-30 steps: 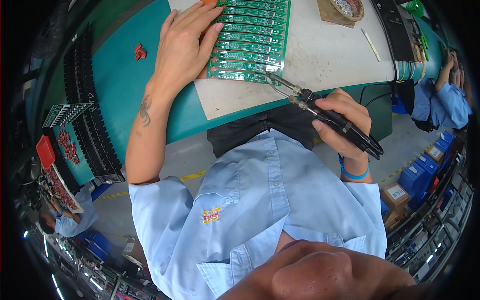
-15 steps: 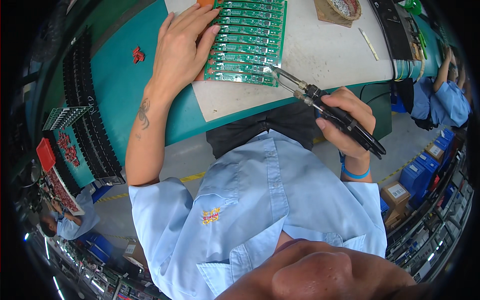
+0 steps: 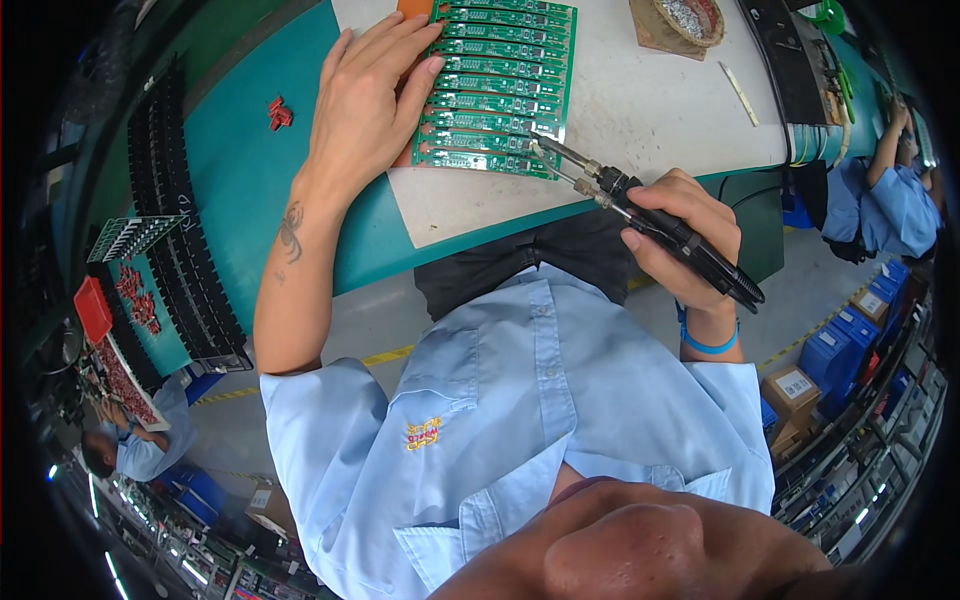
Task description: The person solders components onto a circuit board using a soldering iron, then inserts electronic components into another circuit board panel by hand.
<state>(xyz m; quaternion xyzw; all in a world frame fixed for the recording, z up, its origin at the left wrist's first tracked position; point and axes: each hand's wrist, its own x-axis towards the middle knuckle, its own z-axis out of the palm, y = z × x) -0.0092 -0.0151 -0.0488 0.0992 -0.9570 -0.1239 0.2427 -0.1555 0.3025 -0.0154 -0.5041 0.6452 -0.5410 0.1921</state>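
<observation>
A green circuit board panel [image 3: 500, 103], made of several long narrow strips, lies on a white sheet at the bench's near side. My left hand [image 3: 370, 100] rests flat along its left edge, fingers stretched out and fingertips touching the board. Under that hand, part of an orange-brown piece [image 3: 415, 8] shows. Closed around black handles, my right hand [image 3: 690, 235] grips soldering tweezers [image 3: 670, 225] with two metal prongs. Their tips are at the right part of the lower strips; exact contact is too small to tell.
Small red parts [image 3: 280, 114] lie on the green mat [image 3: 235, 150], left of my hand. A round tip-cleaning dish [image 3: 690, 20] stands at the far right, near a thin pale stick [image 3: 739, 94]. Black slotted racks [image 3: 165, 200] line the left. Other people work at both sides.
The soldering tweezers and my right hand have shifted slightly left, and the tips sit a little further left on the board. My left hand stays on the board's edge.
</observation>
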